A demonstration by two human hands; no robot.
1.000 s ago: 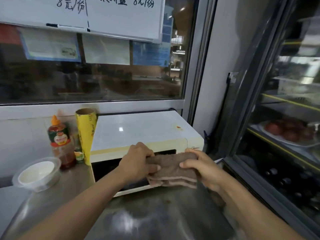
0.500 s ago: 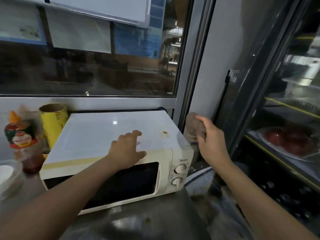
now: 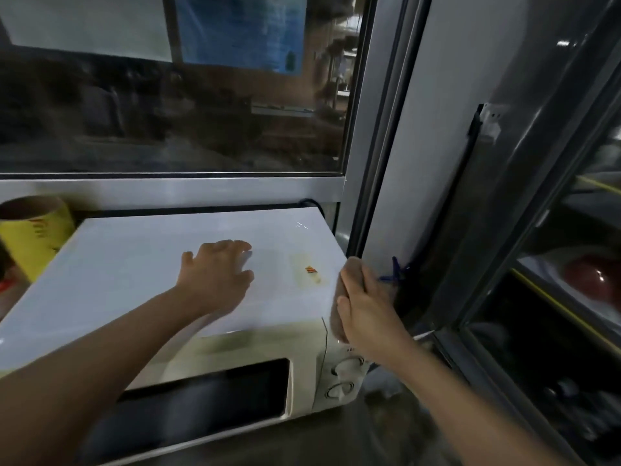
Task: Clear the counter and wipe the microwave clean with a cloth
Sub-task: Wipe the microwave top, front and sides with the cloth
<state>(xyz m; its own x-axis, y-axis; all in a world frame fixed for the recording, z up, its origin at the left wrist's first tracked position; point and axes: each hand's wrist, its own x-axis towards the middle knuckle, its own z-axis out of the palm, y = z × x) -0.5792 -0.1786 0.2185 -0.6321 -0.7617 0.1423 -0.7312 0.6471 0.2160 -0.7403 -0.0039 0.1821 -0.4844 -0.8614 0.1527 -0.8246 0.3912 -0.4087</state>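
Two bare forearms, no sleeves in view, left hand (image 3: 215, 277) and right hand (image 3: 368, 311) wore no gloves, rings or watch

microwave (image 3: 134, 264): centre and lower left of the frame, below the window (image 3: 168, 95).
left hand (image 3: 215, 274): flat on the microwave's top, mid-frame.
sticker (image 3: 311, 270): on the top, right of the left hand.
right hand (image 3: 366, 311): at the microwave's right edge, holding the cloth (image 3: 349, 274) against its side.
roll (image 3: 30, 237): left edge of the frame, beside the microwave.
cabinet (image 3: 554, 230): right of the frame; what seems a plate (image 3: 571, 287) sits inside.
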